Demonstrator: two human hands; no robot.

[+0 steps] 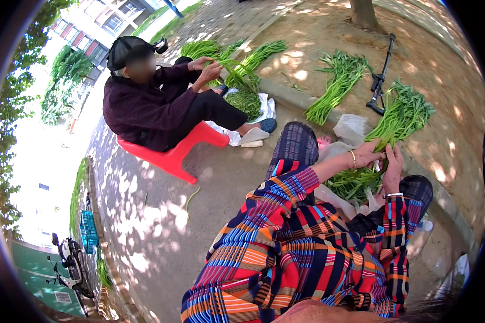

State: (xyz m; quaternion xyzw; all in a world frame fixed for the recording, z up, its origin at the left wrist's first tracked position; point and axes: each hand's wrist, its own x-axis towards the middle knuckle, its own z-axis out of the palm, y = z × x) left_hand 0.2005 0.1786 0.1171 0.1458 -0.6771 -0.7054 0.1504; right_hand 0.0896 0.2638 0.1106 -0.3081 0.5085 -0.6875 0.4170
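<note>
My left hand [365, 154], with a gold bracelet at the wrist, reaches in over my lap, its fingers closed on leafy green stems. Close beside it, my right hand [393, 168] pinches at the same greens, its fingers partly overlapping them. How many stems each hand holds cannot be made out. Beneath both hands, a white plastic bag [334, 200] lies open between my knees, holding loose picked greens [354, 185]. Just beyond my fingers, a large bunch of long-stemmed greens [401, 116] rests on the kerb and soil.
Another bunch of greens [337, 86] lies on the soil near a black walking stick [381, 75]. To the left, a person in dark clothes sits on a red plastic stool [172, 151], handling greens over a bag of pickings [244, 102]. A concrete kerb [291, 94] borders the soil.
</note>
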